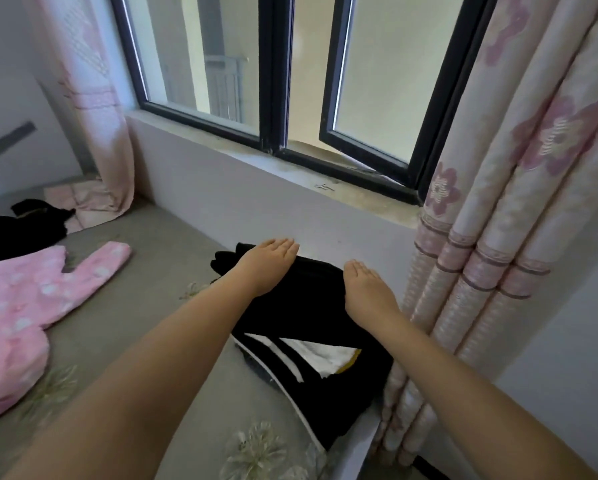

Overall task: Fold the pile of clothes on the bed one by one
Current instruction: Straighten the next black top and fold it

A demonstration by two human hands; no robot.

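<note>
Flatly, both hands, left hand point(273, 261) and right hand point(366, 285), press smooth black folded garment point(311, 327).

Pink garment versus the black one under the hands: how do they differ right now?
The pink garment lies spread out and loose on the bed, untouched; the black garment is in a compact folded bundle by the curtain, with the left hand and right hand pressing flat on it. The pink garment has pale spots; the black garment shows white stripes and a white panel. Both rest on the same bed.
</note>
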